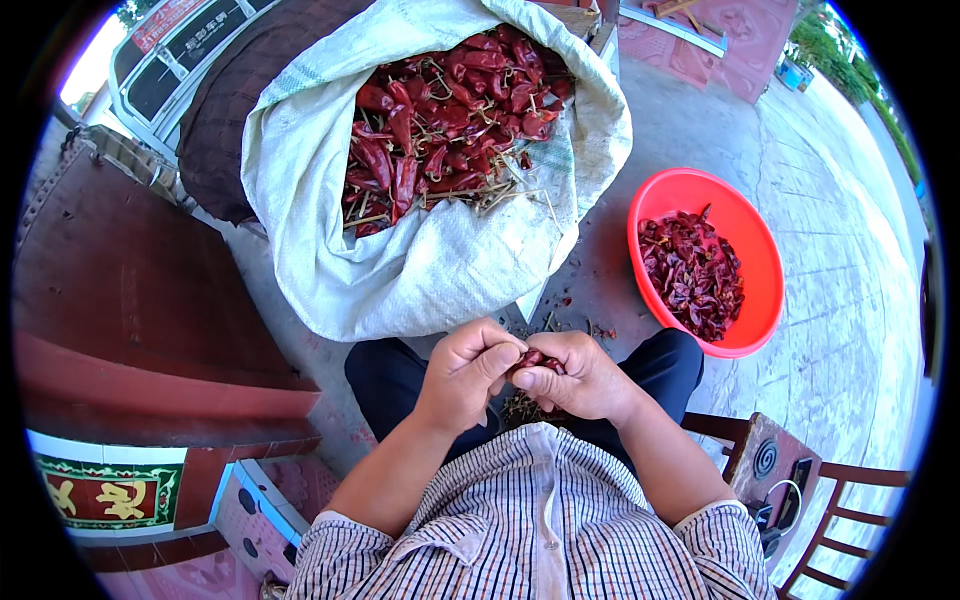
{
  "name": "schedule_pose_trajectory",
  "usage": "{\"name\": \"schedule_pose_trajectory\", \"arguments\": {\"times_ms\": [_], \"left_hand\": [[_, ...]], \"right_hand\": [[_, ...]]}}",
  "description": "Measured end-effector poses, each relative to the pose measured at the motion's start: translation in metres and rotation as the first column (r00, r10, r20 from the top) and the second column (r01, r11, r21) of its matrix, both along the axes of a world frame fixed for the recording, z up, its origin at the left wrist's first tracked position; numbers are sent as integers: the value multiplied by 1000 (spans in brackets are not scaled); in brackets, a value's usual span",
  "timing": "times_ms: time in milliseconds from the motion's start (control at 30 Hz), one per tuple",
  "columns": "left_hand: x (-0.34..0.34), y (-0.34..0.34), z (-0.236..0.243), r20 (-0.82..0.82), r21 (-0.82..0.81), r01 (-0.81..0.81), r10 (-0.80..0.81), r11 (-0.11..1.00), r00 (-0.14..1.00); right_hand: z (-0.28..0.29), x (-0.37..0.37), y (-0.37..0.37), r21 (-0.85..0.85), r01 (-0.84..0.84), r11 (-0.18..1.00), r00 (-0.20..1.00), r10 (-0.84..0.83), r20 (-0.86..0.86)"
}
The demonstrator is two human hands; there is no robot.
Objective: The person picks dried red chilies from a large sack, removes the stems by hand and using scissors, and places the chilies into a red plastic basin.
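Observation:
Above my lap, both hands meet at a dark red dried chili pepper [540,361]. My right hand [585,378] is closed around its body, thumb pressed along it. My left hand [465,375] is closed in a pinch at the pepper's left end; the fingertips hide exactly what part they grip. Just beyond the hands stands a large white woven sack [400,290], its mouth rolled open. Whole dried red chilies [450,120] fill it, many with stems. To the right, a red plastic basin [765,275] holds a heap of darker chilies [695,280].
Loose stems and bits [550,325] litter the floor between my knees and the sack. At the lower right is a wooden chair [840,520], beside a small stand with a white cable. A dark red panel [140,290] rises on the left. A vehicle [180,60] stands behind the sack.

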State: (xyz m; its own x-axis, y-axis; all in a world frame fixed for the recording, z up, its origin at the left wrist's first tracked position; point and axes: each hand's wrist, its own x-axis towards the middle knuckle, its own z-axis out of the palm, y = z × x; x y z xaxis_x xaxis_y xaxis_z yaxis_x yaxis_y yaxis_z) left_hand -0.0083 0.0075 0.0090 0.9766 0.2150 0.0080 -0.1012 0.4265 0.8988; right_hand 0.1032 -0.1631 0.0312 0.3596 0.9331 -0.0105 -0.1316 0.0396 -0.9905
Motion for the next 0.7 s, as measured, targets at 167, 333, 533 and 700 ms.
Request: {"name": "schedule_pose_trajectory", "arguments": {"times_ms": [167, 333, 533, 700], "left_hand": [[6, -22, 0, 30, -433, 5, 9, 901, 1000], [10, -18, 5, 31, -62, -69, 71, 996, 997], [14, -9, 23, 295, 575, -281, 126, 768, 947], [11, -35, 11, -50, -444, -57, 38, 894, 998]], "right_hand": [[-5, 1, -2, 56, 31, 998, 999, -33, 42], [1, 9, -6, -53, -31, 998, 997, 27, -76], [7, 17, -7, 63, 76, 995, 783, -98, 614], [-1, 4, -9, 212, 144, 967, 844, -232, 484]]}}
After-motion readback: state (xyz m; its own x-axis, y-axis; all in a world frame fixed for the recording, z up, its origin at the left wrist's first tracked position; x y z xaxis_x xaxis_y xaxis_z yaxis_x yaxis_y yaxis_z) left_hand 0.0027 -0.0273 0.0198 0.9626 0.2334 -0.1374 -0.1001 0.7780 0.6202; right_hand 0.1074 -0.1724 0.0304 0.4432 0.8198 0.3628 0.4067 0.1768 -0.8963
